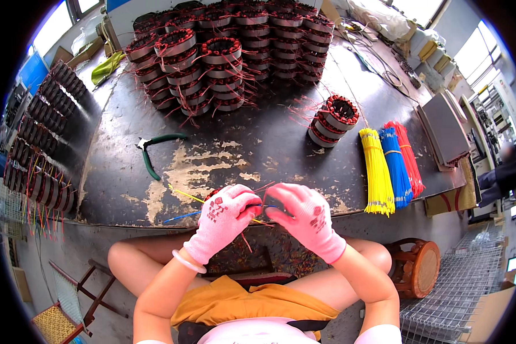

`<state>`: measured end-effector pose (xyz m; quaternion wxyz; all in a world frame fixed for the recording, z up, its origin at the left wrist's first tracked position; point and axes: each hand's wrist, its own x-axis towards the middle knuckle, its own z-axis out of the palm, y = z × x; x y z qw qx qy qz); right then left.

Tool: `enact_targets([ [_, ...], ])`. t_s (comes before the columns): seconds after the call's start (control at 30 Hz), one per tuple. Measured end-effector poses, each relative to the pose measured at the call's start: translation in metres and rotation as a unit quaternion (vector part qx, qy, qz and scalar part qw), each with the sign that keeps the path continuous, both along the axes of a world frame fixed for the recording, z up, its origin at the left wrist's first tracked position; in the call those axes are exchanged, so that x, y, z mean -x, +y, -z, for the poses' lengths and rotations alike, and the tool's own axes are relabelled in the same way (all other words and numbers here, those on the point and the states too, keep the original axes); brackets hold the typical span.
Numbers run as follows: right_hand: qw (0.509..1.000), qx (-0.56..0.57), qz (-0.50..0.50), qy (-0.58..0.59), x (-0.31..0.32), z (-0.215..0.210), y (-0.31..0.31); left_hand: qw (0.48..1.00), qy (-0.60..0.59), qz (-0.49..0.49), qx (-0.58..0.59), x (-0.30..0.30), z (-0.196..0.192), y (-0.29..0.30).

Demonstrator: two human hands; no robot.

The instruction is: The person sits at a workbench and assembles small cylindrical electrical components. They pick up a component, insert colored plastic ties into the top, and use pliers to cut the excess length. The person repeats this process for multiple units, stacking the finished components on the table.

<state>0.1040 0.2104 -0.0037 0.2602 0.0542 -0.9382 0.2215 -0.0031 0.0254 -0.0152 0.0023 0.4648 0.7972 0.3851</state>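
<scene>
Both my hands wear pink knit gloves and meet above the table's near edge. My left hand (226, 215) pinches thin wires; a yellow wire (184, 194) and a blue wire (182, 217) stick out to its left. My right hand (305, 218) has its fingertips closed on wire ends just across from the left ones. A short bit of blue shows between the two hands, and fine red wires rise there. Behind the left glove, a red-wound stator (213, 194) is mostly hidden. Green-handled cutters (149, 150) lie open to the left.
Stacks of wound stators (221, 57) fill the table's far side, and a short stack (333, 120) stands nearer right. Yellow (377, 172), blue (395, 166) and red wire bundles (406, 155) lie at the right. More stators (40, 186) line the left. A wooden stool (421, 268) stands below right.
</scene>
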Motion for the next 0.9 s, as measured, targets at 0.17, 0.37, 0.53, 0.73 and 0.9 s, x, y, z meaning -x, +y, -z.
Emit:
enact_targets([
  [0.17,0.991,-0.128,-0.022,-0.013,0.005,0.017,-0.002,1.0,-0.01,0.006,-0.008,0.001,0.001,-0.001],
  [0.37,0.816,0.417,-0.017,-0.401,0.017,-0.004,0.004,1.0,0.006,0.019,0.002,0.001,0.0,-0.001],
  [0.53,0.972,0.116,-0.052,-0.199,0.009,-0.004,0.011,1.0,0.005,0.004,0.011,-0.001,-0.001,-0.001],
  [0.73,0.988,-0.127,-0.09,-0.007,0.011,0.006,0.007,1.0,-0.015,-0.004,-0.003,0.0,0.004,0.001],
  [0.9,0.711,0.605,0.011,-0.359,0.027,0.008,0.001,0.999,0.004,0.015,0.027,0.001,0.002,-0.001],
])
